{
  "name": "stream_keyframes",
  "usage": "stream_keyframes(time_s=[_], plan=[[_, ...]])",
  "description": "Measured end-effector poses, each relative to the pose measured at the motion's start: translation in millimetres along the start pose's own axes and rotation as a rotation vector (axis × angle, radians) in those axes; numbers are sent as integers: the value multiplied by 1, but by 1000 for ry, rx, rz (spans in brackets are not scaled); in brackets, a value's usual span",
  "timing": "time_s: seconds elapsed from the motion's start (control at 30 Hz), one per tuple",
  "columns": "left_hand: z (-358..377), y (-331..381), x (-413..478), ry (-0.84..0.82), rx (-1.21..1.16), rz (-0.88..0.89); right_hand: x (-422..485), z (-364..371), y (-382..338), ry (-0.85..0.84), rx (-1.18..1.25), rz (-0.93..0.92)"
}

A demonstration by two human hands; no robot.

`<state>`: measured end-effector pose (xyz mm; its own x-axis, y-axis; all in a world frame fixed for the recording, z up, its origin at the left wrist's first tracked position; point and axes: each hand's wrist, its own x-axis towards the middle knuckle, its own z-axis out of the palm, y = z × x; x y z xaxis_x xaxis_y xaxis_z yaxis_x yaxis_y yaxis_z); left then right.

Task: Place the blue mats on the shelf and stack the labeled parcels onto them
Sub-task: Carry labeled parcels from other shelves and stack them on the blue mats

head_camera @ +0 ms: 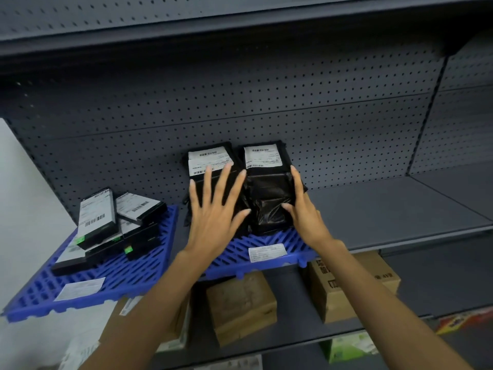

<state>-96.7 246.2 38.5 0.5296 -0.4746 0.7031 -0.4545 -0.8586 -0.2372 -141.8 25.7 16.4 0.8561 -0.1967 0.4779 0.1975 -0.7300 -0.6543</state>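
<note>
Two blue slatted mats lie on the grey shelf (386, 209): the left mat (112, 276) carries a loose pile of flat black labeled parcels (98, 217). On the right mat (269, 259) stand two piles of black plastic-wrapped parcels with white labels on top, the left pile (208, 161) and the right pile (266, 182). My left hand (213, 212) hovers with fingers spread over the left pile's front. My right hand (304, 209) rests against the right pile, thumb on its front and fingers along its right side.
A perforated grey back panel (240, 116) rises behind the shelf, and another shelf (186, 30) hangs above. Brown cardboard boxes (242, 305) sit on the lower shelf beneath the mats. The shelf runs bare to the right of the mats. A white wall (24, 196) is at left.
</note>
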Motion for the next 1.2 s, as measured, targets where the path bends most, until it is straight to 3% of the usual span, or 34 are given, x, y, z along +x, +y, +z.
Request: stream_keyframes(time_s=[0.17, 0.33, 0.5, 0.77, 1.2], plan=[[1, -18, -11, -60, 0, -25, -1, 7, -1, 72, -10, 25], [4, -28, -14, -83, -84, -127, 7, 11, -7, 312, -339, -99], [6, -27, -12, -134, -265, -220, 19, 14, -28, 165, -563, -269], [15, -16, -20, -82, -737, -367, 27, 22, -29, 120, -523, -298], [29, 4, -7, -42, -793, -420, 35, 17, -12, 153, -360, -346]])
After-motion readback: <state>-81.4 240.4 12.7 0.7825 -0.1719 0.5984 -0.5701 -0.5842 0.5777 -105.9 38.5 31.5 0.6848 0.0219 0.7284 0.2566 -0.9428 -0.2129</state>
